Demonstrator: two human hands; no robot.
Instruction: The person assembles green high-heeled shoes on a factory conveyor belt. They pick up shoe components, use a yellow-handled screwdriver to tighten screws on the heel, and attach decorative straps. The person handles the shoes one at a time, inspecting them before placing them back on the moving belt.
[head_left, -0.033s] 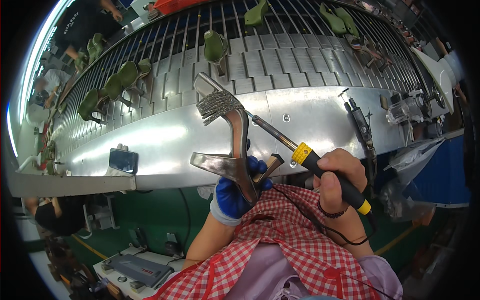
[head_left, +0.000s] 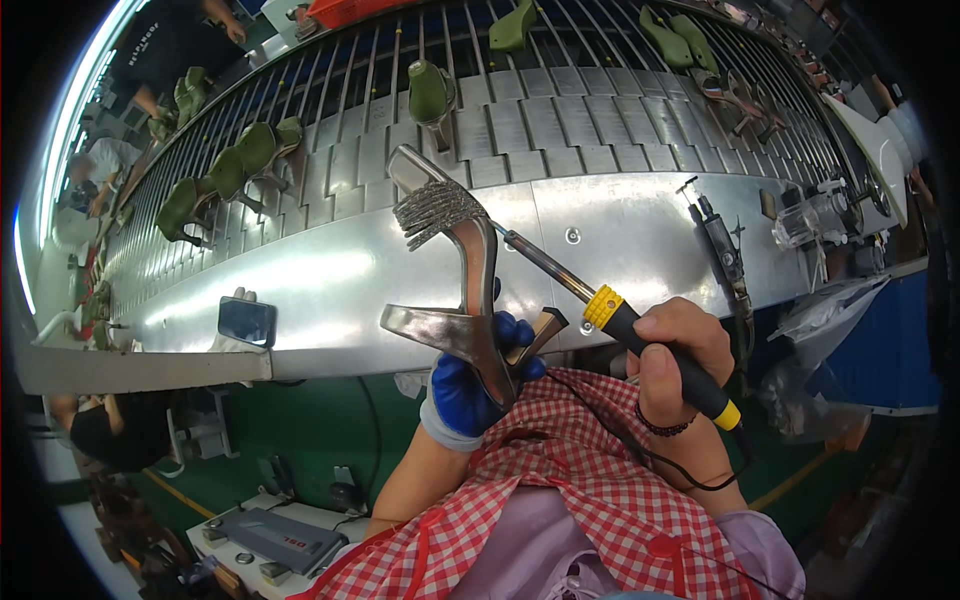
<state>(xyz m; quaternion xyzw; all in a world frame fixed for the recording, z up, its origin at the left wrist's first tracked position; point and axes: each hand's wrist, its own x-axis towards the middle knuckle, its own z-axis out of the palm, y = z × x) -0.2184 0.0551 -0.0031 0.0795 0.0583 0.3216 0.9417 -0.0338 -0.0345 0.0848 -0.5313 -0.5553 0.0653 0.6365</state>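
My left hand (head_left: pixel 462 392), in a blue-coated glove, is closed around the heel end of a metallic high-heeled sandal (head_left: pixel 480 270). The sandal has a glittery many-strand toe strap (head_left: pixel 436 212) and a shiny ankle band, and its toe points away from me. In my bare right hand (head_left: pixel 684 358) is a soldering iron (head_left: pixel 645 335) with a black and yellow handle, gripped between thumb and fingers. Its thin tip reaches the sandal's edge beside the toe strap; whether it touches I cannot tell. A black cord trails from the handle past my right wrist.
Beyond the metal ledge (head_left: pixel 620 225) runs a slatted conveyor (head_left: pixel 560 120) bearing shoes on green lasts (head_left: pixel 428 95). A phone (head_left: pixel 247 321) lies on the left of the ledge. A black tool (head_left: pixel 722 245) and a clamp-like fixture (head_left: pixel 815 215) stand right. Another person (head_left: pixel 180 50) is far left.
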